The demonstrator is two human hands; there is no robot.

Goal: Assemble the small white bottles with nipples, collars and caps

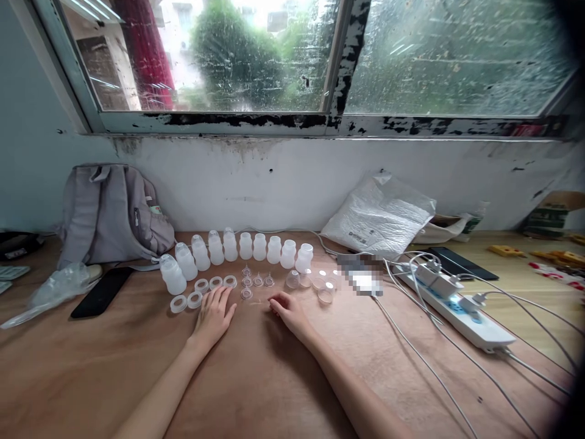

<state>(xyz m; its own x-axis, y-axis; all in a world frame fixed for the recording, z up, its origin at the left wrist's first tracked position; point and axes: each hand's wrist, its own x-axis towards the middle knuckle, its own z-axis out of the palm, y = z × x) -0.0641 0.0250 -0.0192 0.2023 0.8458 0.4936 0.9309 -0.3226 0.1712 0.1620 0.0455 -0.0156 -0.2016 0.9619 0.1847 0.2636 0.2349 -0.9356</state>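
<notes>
Home desk by window: backpack (112,213), phone (101,292), power strip (461,311), baby bottles (237,249).

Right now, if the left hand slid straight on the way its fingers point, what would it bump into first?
Probably the white rings lying just past the left hand; its fingertips almost touch them. Behind those stands the row of small white bottles. Depth is hard to judge.

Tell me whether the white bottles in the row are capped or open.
Open. The white bottles stand upright with bare necks; their rings and clear teats lie apart on the table.
</notes>
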